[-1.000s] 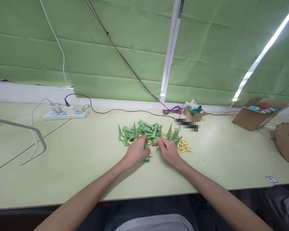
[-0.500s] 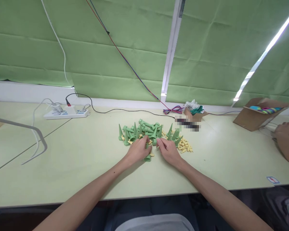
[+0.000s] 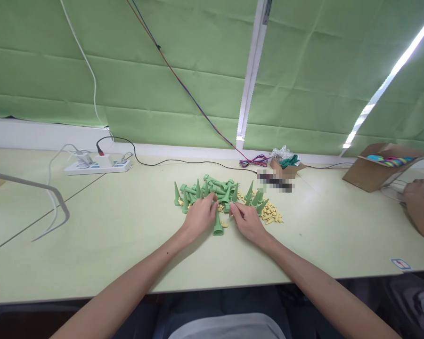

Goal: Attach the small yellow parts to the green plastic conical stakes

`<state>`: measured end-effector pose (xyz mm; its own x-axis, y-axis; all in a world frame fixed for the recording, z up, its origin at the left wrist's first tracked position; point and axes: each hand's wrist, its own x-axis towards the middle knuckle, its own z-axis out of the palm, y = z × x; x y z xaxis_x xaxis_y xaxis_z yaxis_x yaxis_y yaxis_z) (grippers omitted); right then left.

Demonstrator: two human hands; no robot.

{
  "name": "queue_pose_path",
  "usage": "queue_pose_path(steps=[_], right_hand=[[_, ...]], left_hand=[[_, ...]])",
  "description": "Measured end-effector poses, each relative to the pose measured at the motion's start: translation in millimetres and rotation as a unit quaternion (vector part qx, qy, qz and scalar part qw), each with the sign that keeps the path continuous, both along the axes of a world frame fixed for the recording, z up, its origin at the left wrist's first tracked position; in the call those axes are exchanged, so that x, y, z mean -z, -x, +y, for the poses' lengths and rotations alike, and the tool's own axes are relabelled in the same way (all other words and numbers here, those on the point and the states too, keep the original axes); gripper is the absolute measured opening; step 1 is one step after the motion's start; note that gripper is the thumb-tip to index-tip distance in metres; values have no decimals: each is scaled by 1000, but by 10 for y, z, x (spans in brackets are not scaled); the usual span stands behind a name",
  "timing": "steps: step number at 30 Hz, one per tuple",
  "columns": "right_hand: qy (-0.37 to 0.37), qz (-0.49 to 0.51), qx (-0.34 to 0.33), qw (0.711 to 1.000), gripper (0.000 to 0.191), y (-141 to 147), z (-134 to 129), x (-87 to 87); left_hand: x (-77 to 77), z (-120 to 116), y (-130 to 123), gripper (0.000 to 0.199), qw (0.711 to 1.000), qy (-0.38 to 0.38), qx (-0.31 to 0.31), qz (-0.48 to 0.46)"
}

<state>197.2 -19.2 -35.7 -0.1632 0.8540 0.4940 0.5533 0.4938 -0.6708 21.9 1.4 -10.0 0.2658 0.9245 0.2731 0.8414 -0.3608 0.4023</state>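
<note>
My left hand (image 3: 200, 217) is at the front of a pile of green cone-shaped parts (image 3: 217, 188), its fingers closed round the narrow end of a green cone (image 3: 218, 226). That cone's wide open end points toward me. Just to the right, my right hand (image 3: 246, 219) has thumb and fingertips pinched together; whatever lies between them is too small to make out. Small yellow pieces (image 3: 271, 213) are heaped beside my right hand, and another yellow piece (image 3: 224, 225) lies by the cone. Several green cones stand upright around the pile.
A white power strip (image 3: 98, 165) lies at the back left. Behind the pile are a bundled cable (image 3: 253, 161) and a small open box (image 3: 286, 168). A cardboard box (image 3: 374, 172) stands at the right, near another person's hand (image 3: 419, 190).
My left hand has shifted slightly up and left, and more of the green cone below it shows. My right hand has stayed nearly still.
</note>
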Motion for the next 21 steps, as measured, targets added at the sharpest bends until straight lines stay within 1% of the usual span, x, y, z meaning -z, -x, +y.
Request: queue_pose_path(steps=[4,6,8,13,21], right_hand=[[1,0,-2,1000,44,4,-7,-11],[2,-5,1,1000,44,2,-4,-7],[1,-10,3,1000,45,0,0,1],[-1,-13,4,1000,44,-3,8,10],[6,-10,-1,1000,45,0,2,-7]], left_hand=[[-75,-14,12,19,998,-61,-24,20],[-90,-24,13,18,997,-72,-25,34],[-87,-30,12,18,996,-66,-21,54],[-45,-21,9,17,995,-17,-19,101],[-14,-11,9,18,987,-4,-14,158]])
